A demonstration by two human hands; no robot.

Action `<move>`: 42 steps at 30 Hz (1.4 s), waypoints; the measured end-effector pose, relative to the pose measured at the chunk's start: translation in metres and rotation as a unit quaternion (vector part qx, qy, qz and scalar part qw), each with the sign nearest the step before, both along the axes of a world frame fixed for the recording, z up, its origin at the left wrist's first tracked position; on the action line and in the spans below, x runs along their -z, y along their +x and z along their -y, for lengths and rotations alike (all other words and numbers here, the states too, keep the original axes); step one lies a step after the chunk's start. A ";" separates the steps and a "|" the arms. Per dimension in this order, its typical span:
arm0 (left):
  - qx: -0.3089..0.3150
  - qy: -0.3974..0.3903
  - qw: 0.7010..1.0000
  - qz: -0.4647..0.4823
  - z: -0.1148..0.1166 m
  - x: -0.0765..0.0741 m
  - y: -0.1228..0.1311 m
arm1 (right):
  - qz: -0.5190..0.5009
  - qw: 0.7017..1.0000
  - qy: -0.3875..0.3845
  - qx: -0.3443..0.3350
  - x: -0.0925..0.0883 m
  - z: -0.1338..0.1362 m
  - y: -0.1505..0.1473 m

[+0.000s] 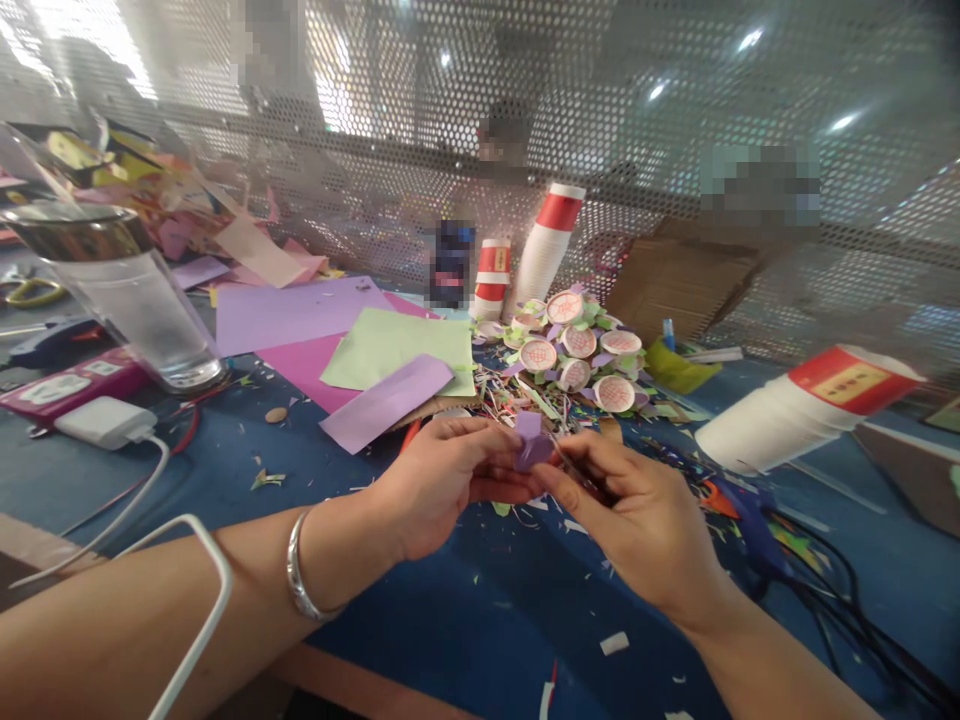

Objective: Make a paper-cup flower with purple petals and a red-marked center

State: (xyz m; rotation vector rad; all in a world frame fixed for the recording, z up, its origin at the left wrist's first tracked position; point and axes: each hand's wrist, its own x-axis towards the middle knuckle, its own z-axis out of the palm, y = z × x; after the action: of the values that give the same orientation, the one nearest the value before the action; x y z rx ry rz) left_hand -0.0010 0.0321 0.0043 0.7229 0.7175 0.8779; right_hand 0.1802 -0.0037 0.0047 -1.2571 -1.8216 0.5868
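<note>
Above the near middle of the blue table, my left hand point(450, 478) pinches a small purple paper piece point(529, 450) that looks folded or curled. Close on its right side is my right hand point(630, 520), fingers closed, with a thin dark item showing between them; its kind I cannot make out. The right fingertips meet the edge of the purple piece or lie very near it. Just behind my hands is a heap of paper scraps point(517, 385). Beyond it sits a cluster of round white pieces with red patterns point(577, 342), trimmed with green and purple paper.
Purple point(300, 315) and green sheets point(405, 345) lie behind my left hand. At left stand a clear bottle point(139, 300) and a pink power strip point(75, 385). Stacked paper cups point(795, 410) lean at right. A blue glue gun point(757, 530) with cables lies beside my right hand.
</note>
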 end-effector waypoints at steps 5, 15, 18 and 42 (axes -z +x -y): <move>-0.023 0.130 0.987 -0.095 -0.007 0.004 -0.002 | 0.032 0.998 -0.025 -0.052 -0.001 0.000 0.005; 0.055 0.411 0.853 -0.317 -0.003 0.000 -0.009 | -0.065 0.995 -0.058 0.043 -0.003 -0.010 0.010; 0.099 0.320 0.910 -0.246 -0.004 0.002 -0.008 | -0.061 0.995 -0.060 0.048 -0.001 -0.011 0.012; 0.162 0.203 0.947 -0.191 -0.011 0.001 -0.010 | -0.137 0.985 -0.094 0.040 0.009 -0.015 0.023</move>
State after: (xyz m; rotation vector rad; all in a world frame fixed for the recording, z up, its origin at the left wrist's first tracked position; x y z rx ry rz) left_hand -0.0107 0.0435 0.0034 1.3649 0.7364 0.5895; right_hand 0.2030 0.0115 -0.0048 -1.2953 -1.5082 0.8583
